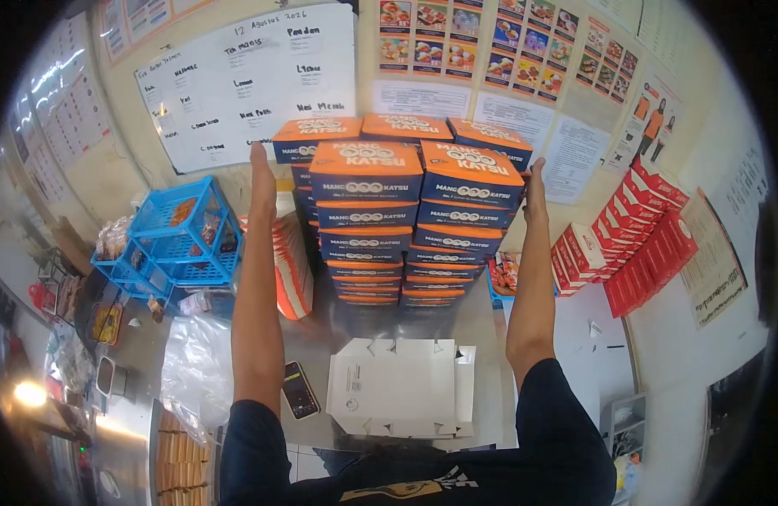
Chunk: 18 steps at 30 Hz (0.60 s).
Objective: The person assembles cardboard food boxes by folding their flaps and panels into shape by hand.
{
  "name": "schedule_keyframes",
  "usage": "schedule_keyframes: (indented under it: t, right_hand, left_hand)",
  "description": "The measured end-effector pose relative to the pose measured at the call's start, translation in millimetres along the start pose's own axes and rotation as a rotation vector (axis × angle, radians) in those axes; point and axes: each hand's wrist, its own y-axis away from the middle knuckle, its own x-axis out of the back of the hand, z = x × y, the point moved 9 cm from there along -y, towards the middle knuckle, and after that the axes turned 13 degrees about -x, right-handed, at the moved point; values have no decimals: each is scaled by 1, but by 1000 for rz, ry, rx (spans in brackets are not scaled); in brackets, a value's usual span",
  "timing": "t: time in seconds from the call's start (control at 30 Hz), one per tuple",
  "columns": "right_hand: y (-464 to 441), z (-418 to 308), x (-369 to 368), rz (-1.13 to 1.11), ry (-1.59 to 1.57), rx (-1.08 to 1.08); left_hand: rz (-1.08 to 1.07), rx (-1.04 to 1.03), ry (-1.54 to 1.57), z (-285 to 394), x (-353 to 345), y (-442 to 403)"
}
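Tall stacks of orange and dark blue boxes (368,187) stand at the back of the metal table, tops near the wall posters. My left hand (263,181) is raised upright at the left side of the stacks, fingers straight and palm facing inward. On the right side, my right hand (535,190) is held upright close to the upper boxes, its fingers extended; whether it touches them is unclear. Flat white unfolded cardboard (397,388) lies in front of the stacks, printed side up. Beside it on the left rests a dark phone (300,390) with its screen lit.
Blue plastic baskets (182,232) with packets sit at the left, above clear plastic bags (195,367). Red and white boxes (621,236) are stacked at the right by the wall. A whiteboard (254,84) leans behind. An orange-and-white striped stack (292,266) is beside my left forearm.
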Motion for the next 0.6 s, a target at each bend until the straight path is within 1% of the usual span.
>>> schedule_keyframes:
  t: [0.03,0.07,0.13,0.2,0.23,0.4,0.5,0.6]
  right_hand:
    - [3,1,-2,3,-7,16]
    - [2,6,-1,23,-6,-11]
    - [-9,18,4,52,-7,-47]
    - [-24,30,7,19,13,-59]
    - [9,11,-7,-10,-119,-10]
    - [13,8,-10,7,-169,-17]
    - [7,8,-11,-63,-66,47]
    - [7,17,-7,-95,-30,-30]
  left_hand:
    - [-76,117,-7,-7,-10,1]
    - [-88,120,-7,-6,-15,1]
    - [-168,210,7,-6,-31,10]
    - [-183,197,14,-7,-34,11]
    - [-186,176,22,-8,-36,11]
    - [-188,142,57,-7,-45,15]
    - [-191,141,65,-12,-45,12]
    - [-192,159,47,-19,-33,16]
